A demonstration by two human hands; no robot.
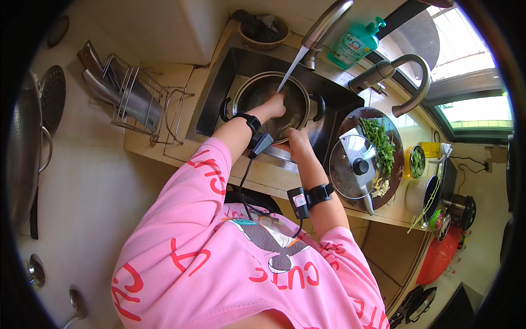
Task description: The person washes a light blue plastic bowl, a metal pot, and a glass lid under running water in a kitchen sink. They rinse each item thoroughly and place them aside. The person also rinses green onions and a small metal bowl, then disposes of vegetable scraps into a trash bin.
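A two-handled metal pot (303, 98) sits inside the sink (213, 84), its black side handles turned left and right. From the curved faucet (326, 26), a stream of water (291, 70) runs down into it, close by my left wrist. My left hand (275, 105) reaches down inside the pot; its fingertips are hidden, so I cannot see whether they hold something. At the near right side, my right hand (298, 141) grips the pot's rim, with the thumb at the edge. The contents of the pot look dark and blurred.
Right of the sink, a round chopping board (349, 117) bears cut greens (382, 144), chopped garlic (381, 188), a knife (368, 202) and a glass lid (349, 160). A wire rack (123, 98) with knives stands left. Behind are a second faucet (374, 76) and a green pump bottle (354, 44).
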